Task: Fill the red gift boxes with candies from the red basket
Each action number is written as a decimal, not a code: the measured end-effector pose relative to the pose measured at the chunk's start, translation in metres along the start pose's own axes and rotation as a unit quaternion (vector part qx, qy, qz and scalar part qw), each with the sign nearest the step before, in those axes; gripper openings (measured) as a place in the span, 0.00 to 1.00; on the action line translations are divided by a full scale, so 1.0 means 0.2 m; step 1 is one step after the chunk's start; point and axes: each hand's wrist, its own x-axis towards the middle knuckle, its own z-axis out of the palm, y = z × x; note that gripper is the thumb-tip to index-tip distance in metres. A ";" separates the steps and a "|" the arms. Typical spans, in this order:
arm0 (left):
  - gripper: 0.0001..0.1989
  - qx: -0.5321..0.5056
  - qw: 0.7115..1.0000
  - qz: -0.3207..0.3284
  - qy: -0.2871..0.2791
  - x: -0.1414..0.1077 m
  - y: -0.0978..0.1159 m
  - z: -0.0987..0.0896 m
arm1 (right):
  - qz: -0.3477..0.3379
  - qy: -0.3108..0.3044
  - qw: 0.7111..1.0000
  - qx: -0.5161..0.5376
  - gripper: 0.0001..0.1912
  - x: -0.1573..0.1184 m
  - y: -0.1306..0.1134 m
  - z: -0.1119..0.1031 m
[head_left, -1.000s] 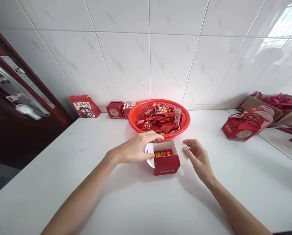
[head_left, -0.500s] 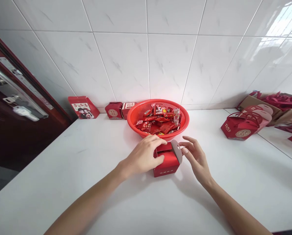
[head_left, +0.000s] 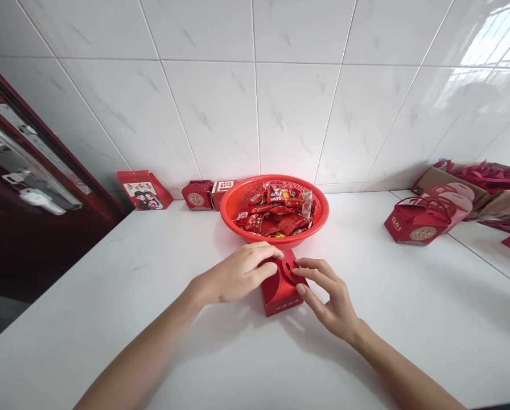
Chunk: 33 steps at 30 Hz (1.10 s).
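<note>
A small red cardboard candy box stands on the white counter in front of me, with pale lettering low on its front. My left hand grips its upper left side, thumb and fingers over the top edges and partly hiding them. The rounded right flap, which has a small hole, is folded over the top. Against this flap rest the spread fingertips of my right hand, its thumb near the box's right front edge. Just behind the box is a red plastic basket holding wrapped candies.
Several red boxes line the tiled wall at left, including a picture box and a box with a round emblem. Handled red boxes stand at right, near a carton of dark red material. A door with keys borders the left.
The right flap, upright before, is now folded down over the box top. My right hand has moved left and down with it, and the box has shifted slightly left.
</note>
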 end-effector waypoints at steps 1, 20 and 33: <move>0.16 -0.011 1.000 0.000 -0.001 0.00 -0.02 -0.01 | -0.002 -0.001 1.000 0.000 0.11 0.00 0.00 0.00; 0.19 -0.026 0.991 -0.066 0.111 0.09 -0.05 0.24 | 0.039 -0.068 0.985 -0.152 0.30 0.02 0.04 -0.06; 0.28 -0.091 0.996 0.022 0.012 0.08 -0.17 0.26 | 0.090 -0.211 0.973 -0.020 0.32 0.09 0.19 -0.29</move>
